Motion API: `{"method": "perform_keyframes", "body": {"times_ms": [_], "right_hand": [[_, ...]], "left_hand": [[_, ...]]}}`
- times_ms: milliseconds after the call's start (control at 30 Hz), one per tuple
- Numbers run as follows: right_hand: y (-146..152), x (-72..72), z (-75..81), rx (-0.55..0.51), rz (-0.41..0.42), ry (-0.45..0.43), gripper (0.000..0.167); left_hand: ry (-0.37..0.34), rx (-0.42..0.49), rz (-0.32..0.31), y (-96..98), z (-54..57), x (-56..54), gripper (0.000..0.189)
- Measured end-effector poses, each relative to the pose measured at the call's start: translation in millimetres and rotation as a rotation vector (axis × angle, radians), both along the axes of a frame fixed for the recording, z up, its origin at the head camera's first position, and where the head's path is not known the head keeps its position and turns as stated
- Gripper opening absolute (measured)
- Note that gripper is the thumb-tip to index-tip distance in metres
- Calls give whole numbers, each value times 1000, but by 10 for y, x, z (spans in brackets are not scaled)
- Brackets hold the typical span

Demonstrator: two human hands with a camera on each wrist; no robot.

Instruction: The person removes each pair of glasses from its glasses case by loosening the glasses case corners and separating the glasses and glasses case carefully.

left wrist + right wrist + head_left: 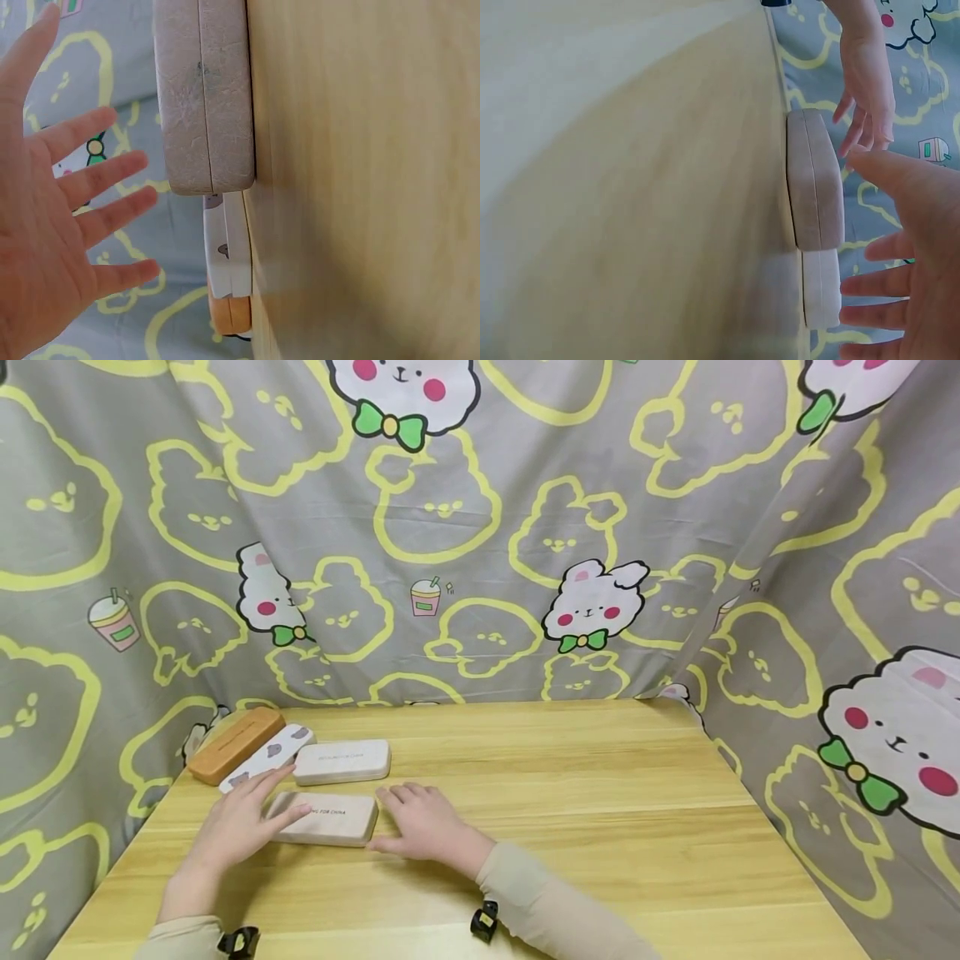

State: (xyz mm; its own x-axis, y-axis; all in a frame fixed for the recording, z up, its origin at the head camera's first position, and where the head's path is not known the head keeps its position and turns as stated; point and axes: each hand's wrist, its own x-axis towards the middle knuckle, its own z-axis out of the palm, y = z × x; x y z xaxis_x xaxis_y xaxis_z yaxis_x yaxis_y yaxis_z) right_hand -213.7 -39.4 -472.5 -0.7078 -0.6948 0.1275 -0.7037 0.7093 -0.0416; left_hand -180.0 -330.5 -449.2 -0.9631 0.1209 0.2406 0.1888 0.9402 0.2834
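Note:
A beige glasses case [337,828] with dark lettering lies closed on the table, its long side facing the person. My left hand [234,823] hovers over its left end, fingers spread and straight, holding nothing; the left wrist view shows the bare palm [45,225]. At the case's right end is my right hand [426,825], its fingers extended around the corner and nothing in its grasp. Just behind lies a paler, off-white glasses case [345,762]. To the left, a white case with grey bear prints [273,750] and an orange-brown case [238,743] lie slanted side by side.
The wooden table [600,827] stretches to the right of the cases. A grey curtain [480,527] with yellow outlines and rabbit prints hangs along the back and both sides, meeting the table's far edge.

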Motion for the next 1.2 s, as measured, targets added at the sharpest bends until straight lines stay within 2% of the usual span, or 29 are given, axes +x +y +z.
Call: {"method": "perform_keyframes", "body": {"times_ms": [333, 533, 733, 967, 1200], "right_hand": [[-190, 11, -53, 41, -34, -47, 92], [-273, 20, -96, 49, -61, -75, 94], [-335, 26, -71, 37, -92, -104, 92], [-383, 37, -29, 33, -119, -107, 91], [-437, 52, -25, 38, -172, -122, 89]], "left_hand": [[-149, 3, 1, -16, -72, -42, 98], [-178, -39, 2, 5, -100, -9, 109], [-263, -51, 38, -11, -116, 27, 118], [-330, -2, 48, -15, -121, 50, 114], [-307, -13, 47, 21, -119, 17, 104]]}}
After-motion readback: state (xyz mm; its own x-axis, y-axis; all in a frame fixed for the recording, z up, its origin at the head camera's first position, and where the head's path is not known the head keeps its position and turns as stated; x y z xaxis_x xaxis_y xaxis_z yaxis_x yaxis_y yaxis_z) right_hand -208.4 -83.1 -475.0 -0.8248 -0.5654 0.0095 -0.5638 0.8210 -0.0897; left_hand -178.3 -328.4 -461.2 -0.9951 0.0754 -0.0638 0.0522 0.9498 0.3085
